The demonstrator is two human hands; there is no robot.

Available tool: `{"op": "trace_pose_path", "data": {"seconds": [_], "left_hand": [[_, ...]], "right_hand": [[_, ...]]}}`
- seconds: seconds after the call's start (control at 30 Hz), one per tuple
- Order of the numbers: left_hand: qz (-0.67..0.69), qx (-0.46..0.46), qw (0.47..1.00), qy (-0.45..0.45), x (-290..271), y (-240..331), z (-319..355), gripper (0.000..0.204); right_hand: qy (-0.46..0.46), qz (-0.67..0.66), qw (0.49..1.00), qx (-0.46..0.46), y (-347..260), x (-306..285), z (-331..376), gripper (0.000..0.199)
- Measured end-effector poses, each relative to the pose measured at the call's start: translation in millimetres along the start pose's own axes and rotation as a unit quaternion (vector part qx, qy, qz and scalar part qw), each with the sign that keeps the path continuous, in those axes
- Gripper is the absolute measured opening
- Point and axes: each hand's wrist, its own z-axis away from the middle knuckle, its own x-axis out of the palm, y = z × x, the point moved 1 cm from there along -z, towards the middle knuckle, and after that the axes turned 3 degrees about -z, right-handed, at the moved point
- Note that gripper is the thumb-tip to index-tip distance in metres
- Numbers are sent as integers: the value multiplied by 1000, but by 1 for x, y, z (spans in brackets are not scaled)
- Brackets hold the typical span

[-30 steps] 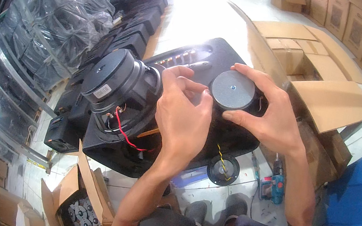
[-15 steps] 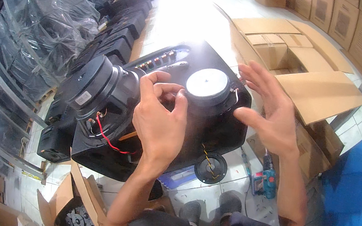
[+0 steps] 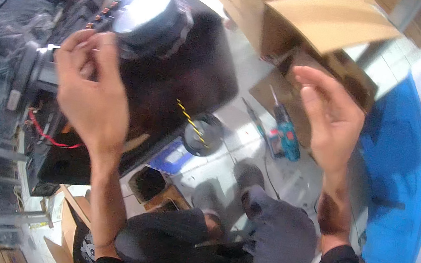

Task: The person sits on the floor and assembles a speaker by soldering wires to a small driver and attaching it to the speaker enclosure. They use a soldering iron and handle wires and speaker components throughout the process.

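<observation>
Head view: right hand [image 3: 331, 119] hangs released, clear of cabinet [image 3: 201, 56] edge, left hand [image 3: 95, 88] (grip unclear) beside speaker [image 3: 149, 16].

I see the black cabinet [image 3: 200, 59] as smooth, softly glossy; on it, the speaker driver [image 3: 144, 10] shines like metal. Right of the cabinet: a matt cardboard box [image 3: 334, 21]; left, crinkled plastic sheeting [image 3: 7, 39].
</observation>
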Motion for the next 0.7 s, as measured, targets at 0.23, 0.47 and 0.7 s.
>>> {"op": "trace_pose_path", "data": {"seconds": [0.23,0.47,0.7], "left_hand": [[-64,132,989,31,7,-7,2,27],[-35,135,990,16,-5,-7,8,28],[-29,314,948,31,-26,7,9,23]], "right_hand": [[148,137,963,179,50,-128,68,20],[-4,316,890,328,109,-180,198,23],[-167,313,879,318,148,-132,282,21]]}}
